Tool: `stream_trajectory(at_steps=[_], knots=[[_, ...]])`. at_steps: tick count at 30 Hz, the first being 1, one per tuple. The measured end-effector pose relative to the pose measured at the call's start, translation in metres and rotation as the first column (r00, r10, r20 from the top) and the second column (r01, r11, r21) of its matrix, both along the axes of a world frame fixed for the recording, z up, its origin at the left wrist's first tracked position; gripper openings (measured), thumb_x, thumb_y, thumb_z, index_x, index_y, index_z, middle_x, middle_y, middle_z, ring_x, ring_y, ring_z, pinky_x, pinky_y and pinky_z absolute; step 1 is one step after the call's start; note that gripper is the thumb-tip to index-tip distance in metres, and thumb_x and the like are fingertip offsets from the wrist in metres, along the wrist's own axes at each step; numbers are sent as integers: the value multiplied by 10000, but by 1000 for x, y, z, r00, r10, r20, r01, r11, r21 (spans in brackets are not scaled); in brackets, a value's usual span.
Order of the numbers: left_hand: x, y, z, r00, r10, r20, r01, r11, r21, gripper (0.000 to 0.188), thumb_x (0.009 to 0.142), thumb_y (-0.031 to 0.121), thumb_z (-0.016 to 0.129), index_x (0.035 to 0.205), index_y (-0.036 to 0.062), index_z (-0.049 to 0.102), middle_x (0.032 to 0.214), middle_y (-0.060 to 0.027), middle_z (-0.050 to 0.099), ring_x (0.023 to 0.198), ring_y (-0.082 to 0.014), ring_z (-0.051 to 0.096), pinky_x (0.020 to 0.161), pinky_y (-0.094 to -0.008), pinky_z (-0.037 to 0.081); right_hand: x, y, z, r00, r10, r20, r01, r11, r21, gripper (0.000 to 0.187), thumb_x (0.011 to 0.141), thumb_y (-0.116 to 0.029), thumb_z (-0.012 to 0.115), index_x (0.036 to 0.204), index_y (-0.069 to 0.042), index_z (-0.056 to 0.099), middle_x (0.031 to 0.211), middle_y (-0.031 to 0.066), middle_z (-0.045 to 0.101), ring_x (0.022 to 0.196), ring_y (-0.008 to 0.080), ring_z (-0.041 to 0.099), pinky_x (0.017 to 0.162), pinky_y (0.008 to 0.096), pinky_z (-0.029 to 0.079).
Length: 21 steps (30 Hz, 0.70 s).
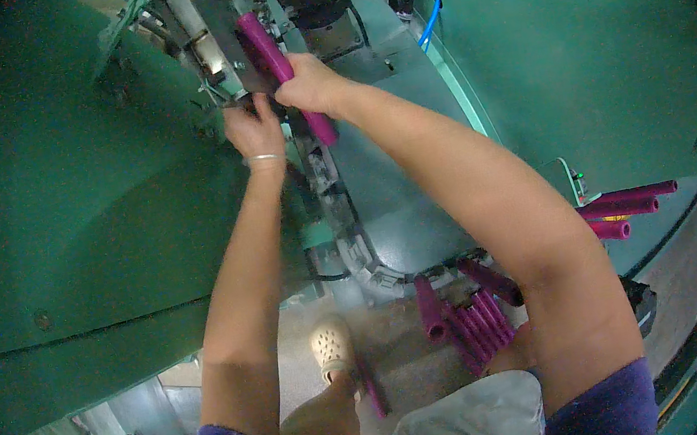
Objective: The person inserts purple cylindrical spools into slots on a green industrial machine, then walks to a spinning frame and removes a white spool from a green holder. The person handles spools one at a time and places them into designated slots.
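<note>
Gripping a magenta tube (267, 49) mid-length, likely the best hold on something seemingly light, stiff and slick, the right hand (310, 87) slants it beside the left hand (253, 130), whose grip I can't tell, at the far end of the machine (383, 178).

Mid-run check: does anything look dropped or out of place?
Possibly one thing: a thin purple piece appears to lie on the floor, right of the cream clog and apart from the grouped purple tubes, as if dropped. Otherwise, no spill or obvious damage shows.
</note>
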<state>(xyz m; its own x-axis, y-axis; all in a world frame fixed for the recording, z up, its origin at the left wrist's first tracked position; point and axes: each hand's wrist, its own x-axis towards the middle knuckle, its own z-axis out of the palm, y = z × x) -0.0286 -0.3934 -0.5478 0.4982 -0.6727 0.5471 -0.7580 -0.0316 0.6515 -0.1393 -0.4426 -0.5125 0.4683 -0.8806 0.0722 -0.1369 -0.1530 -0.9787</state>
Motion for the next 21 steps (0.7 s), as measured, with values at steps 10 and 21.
stream_trajectory(at_steps=[10,21], knots=[[3,-3,18,944,-233,-233,227,972,-54,248,771,171,566,882,-49,540,850,-188,607,799,-291,586,685,-361,433,2,-9,6,995,72,-75,-63,992,112,235,549,-2,536,784,-11,530,647,51,505,589,160,461,516,295,373],[-11,1,-9,964,-57,-259,88,990,110,459,855,336,390,1051,-74,451,1040,-285,465,964,-422,418,876,-420,303,-3,1,-8,978,209,-4,-202,948,245,432,572,36,529,999,-15,485,775,77,520,673,202,507,550,320,413]])
